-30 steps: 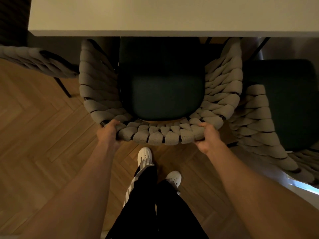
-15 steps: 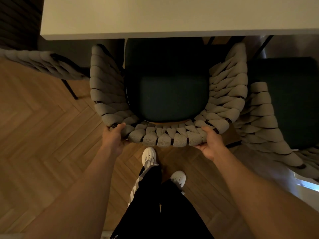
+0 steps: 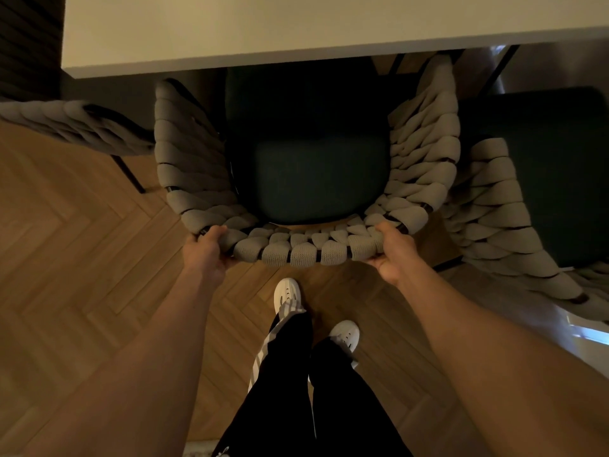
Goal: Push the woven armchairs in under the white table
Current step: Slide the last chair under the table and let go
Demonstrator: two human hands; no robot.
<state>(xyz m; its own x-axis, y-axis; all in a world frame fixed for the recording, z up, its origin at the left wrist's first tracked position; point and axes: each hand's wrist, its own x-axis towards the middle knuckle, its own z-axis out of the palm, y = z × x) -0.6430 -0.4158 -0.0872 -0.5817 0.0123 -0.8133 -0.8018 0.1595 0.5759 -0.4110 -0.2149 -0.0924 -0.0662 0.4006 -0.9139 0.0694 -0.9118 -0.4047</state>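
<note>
Middle woven armchair (image 3: 306,206) holds dark green cushion (image 3: 316,179); front of seat under white table (image 3: 296,31) edge, backrest outside it. Second armchair (image 3: 514,219) just right, touching; third (image 3: 69,127) at table's left corner. Wood floor (image 3: 82,258) open behind backrest. Left hand (image 3: 206,249) and right hand (image 3: 390,250) clenched on backrest rim, arms extended.

Neighbour armchair (image 3: 501,206) tight on right
</note>
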